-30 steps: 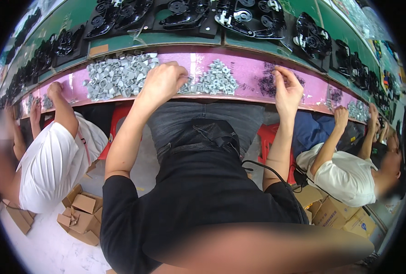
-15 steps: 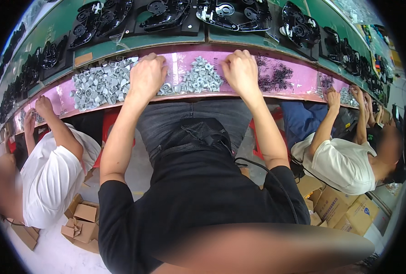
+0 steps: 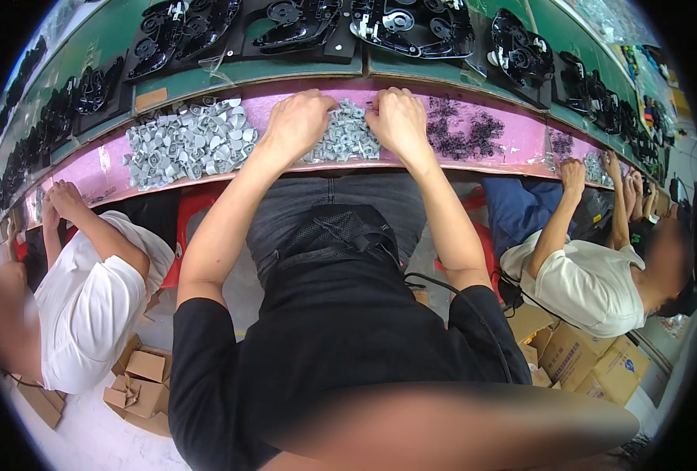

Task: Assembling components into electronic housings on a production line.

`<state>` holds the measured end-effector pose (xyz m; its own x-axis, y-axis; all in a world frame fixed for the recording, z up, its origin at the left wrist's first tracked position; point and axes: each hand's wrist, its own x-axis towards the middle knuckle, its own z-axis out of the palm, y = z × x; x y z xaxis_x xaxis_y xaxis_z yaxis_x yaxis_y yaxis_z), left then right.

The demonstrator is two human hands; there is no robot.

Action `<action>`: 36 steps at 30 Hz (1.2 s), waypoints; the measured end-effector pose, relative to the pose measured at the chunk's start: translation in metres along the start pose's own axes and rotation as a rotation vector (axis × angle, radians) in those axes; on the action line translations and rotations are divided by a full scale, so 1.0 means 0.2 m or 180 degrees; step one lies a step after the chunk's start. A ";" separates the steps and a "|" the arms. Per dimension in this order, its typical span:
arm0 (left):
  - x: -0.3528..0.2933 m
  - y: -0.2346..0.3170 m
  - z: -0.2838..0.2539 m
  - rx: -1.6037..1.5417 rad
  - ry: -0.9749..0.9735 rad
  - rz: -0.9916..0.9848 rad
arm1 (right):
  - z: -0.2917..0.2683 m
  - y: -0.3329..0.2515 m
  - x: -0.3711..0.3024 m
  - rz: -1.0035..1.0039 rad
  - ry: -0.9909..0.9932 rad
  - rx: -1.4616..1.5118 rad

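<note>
My left hand (image 3: 297, 124) is over the pink work surface (image 3: 518, 132), at the left edge of a pile of small light-grey plastic pieces (image 3: 350, 140). Its fingers curl inward, and whatever they hold is hidden. Opposite it, my right hand (image 3: 400, 123) is bent at the right edge of the same pile, thumb toward the left hand. What its fingertips hold cannot be made out. Left of my left hand spreads a heap of larger grey plastic caps (image 3: 187, 143). Small black wiry parts (image 3: 467, 133) lie scattered right of my right hand.
Glossy black moulded housings (image 3: 434, 30) stand on a green raised shelf (image 3: 309, 73) beyond the strip. One person in a white shirt (image 3: 89, 302) works at the left, another in a light shirt (image 3: 584, 275) at the right. Cardboard boxes (image 3: 591, 357) sit on the floor.
My left hand has moved right, from beside the grey caps to the small grey pieces. My right hand has shifted slightly left, and the two hands are closer together.
</note>
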<state>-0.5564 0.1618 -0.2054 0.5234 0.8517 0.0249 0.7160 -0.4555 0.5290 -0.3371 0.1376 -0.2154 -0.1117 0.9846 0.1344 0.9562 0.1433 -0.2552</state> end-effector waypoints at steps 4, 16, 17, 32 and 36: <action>-0.02 -0.01 -0.03 -0.0031 -0.0067 -0.0094 | 0.00 0.02 0.00 0.0017 -0.0001 0.0204; -0.09 -0.09 -0.10 0.0340 0.0331 -0.0172 | -0.14 0.08 -0.07 0.0633 0.0359 0.1764; -0.09 -0.08 -0.10 0.0260 0.0338 -0.0052 | -0.13 0.10 -0.08 0.0697 0.0218 0.2139; -0.03 -0.11 0.01 0.0803 0.0107 0.0116 | -0.17 0.02 -0.14 0.1336 -0.0504 0.4939; -0.03 -0.06 -0.01 0.0954 0.0387 0.0304 | -0.17 0.00 -0.14 0.1330 -0.0430 0.5018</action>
<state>-0.5693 0.1628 -0.2099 0.5486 0.8180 0.1729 0.7799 -0.5752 0.2469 -0.3253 0.1060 -0.1874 -0.0338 0.9679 -0.2490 -0.2719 -0.2487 -0.9296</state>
